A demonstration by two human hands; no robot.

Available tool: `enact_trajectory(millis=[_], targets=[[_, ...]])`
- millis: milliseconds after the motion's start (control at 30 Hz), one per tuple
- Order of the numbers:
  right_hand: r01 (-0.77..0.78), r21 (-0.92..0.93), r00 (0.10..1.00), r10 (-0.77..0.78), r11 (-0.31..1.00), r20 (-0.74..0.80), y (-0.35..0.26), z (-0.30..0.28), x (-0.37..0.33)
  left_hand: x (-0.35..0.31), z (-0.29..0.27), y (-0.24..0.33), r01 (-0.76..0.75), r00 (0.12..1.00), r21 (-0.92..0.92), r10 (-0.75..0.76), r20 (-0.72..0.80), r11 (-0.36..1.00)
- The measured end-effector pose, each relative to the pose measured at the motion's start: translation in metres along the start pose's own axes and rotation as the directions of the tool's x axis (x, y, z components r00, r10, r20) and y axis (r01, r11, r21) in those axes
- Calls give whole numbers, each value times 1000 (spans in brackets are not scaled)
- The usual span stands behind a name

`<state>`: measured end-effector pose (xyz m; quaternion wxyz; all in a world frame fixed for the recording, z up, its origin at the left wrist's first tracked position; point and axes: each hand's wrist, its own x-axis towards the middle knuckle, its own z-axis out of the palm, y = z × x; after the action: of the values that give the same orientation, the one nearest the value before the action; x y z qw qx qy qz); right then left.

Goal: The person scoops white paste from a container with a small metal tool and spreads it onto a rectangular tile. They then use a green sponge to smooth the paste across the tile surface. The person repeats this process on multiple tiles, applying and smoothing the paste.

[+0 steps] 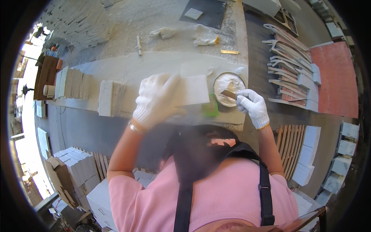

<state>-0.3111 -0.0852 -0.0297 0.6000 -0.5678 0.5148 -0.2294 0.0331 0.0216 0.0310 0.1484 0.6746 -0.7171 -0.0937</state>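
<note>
My right hand, in a white knit glove, grips a putty knife with a flat metal blade. The blade is over a round tin of white paste. My left hand, also gloved, is smeared by motion at the left end of a pale rectangular tile. Whether it grips the tile or only lies against it, I cannot tell. A green piece shows beside the tile's right edge, near the tin.
Tile stacks stand left on the worktable. Farther back lie spare white gloves, a white stick, a yellow strip and a dark sheet bearing a tile. Curved stone strips lie on the right.
</note>
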Motion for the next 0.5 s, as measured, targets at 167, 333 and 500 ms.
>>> enact_trajectory(millis=[167,333,500], targets=[[25,-306,951,-117,952,-287,58,-16,14,41,-1,22,-159,987,103,156,33,982],[34,-523,904,-250,851,-348,80,-21,28,90,11,55,-286,955,219,258,149,933],[-38,-277,957,-44,960,-287,73,-13,32,129,32,85,-389,916,359,315,246,849]])
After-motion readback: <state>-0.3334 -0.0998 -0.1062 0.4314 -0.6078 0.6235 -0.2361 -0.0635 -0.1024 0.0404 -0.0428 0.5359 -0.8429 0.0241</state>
